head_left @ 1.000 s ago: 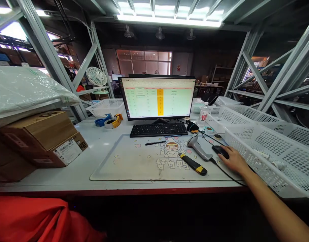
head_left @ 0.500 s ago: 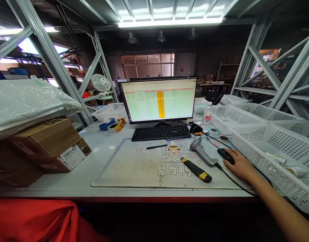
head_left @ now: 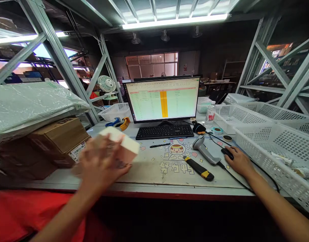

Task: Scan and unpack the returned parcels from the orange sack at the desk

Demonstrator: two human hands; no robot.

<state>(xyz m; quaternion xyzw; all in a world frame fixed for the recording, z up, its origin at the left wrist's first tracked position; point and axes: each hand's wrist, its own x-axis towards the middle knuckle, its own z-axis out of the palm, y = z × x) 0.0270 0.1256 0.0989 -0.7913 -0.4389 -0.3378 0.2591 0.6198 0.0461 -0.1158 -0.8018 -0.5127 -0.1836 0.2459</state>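
Note:
My left hand [head_left: 101, 161] is wrapped round a small box [head_left: 128, 143] with a pale top, blurred by motion, above the left end of the desk mat [head_left: 144, 174]. Under my right hand [head_left: 240, 162] lies the black computer mouse [head_left: 227, 153], with my fingers resting over it. A grey barcode scanner [head_left: 206, 152] lies just left of that hand. Closer to the mat's front edge is a black and yellow utility knife [head_left: 199, 168]. The monitor [head_left: 167, 101] shows a spreadsheet, its lettering too small to read. A black keyboard [head_left: 164, 131] sits below it.
Brown cartons [head_left: 58, 136] are stacked at the left under a plastic-wrapped package [head_left: 35, 104]. White perforated baskets [head_left: 268, 141] line the right side. Tape dispensers [head_left: 123, 124] stand left of the keyboard, and a bottle [head_left: 210, 114] stands right of the monitor. A pen [head_left: 160, 145] lies on the mat.
My left hand has come into view at the left, holding a small box over the mat. My right hand stays on the mouse. The whole view has shifted slightly.

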